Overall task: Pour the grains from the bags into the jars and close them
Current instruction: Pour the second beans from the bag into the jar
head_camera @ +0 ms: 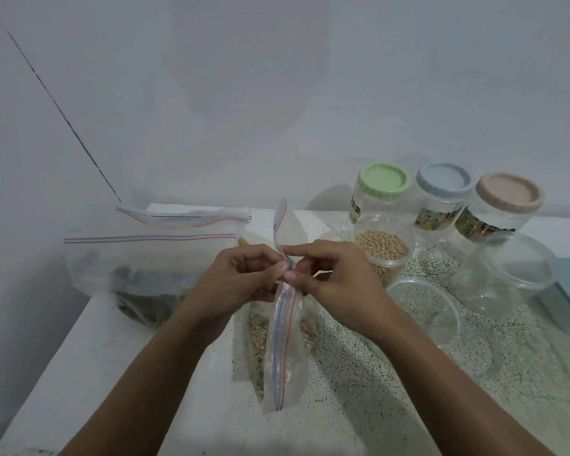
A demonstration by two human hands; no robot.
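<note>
Left hand (241, 278) and right hand (333, 281): both pinch the zip strip of the bag (285, 353), thumbs and forefingers meeting near its top edge. Bag stands upright between the wrists, pale grains (255, 327) in its base. Open jar (384, 248) of beans just beyond the right hand. Empty jar (423, 311) just right of the right wrist. Two more bags (139, 261) beyond the left hand

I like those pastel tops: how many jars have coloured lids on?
3, in a row by the wall: green-lidded jar leftmost, blue-lidded jar in the middle, pink-lidded jar rightmost. More may sit beyond the right edge.
</note>
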